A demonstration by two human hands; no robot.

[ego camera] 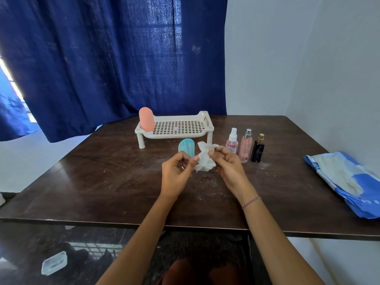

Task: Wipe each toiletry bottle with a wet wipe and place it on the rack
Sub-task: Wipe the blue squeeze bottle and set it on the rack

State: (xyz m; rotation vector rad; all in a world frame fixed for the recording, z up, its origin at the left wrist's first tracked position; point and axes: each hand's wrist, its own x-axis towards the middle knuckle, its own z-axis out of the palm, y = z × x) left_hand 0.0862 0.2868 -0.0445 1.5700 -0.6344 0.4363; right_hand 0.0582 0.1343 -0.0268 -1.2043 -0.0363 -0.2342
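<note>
**Head view: crumpled wipe held between both hands over the table**

- Wipe [204, 159]: white, bunched up, held in the air above the middle of the dark table [102, 182], between the two hands.
- Left hand [176, 167]: fingers curled, thumb tip pinching the wipe's left edge.
- Right hand [228, 161]: fingers curled, fingertips gripping the wipe at its upper right. Thread bracelet [251, 202] on this wrist.
- Blue bottle [186, 148]: upright on the table, just behind the left hand and just left of the wipe. Neither hand touches it. It stands in front of the rack, not on it.
- Rack [178, 128]: cream, perforated tray on short legs, at the far side of the table.
- Pink bottle [146, 119]: upright at the rack's left end.
- Row of three on the table, right of the hands and apart from them: clear spray bottle [232, 141], pink spray bottle [245, 147], black bottle [258, 150] with a gold cap. The right hand's knuckles overlap the foot of the clear one in view; contact cannot be judged.
- Wipe pack [349, 182]: blue and white, lying flat near the table's right edge, well apart from the hands.
- Blue curtain [102, 58] behind the table.
</note>
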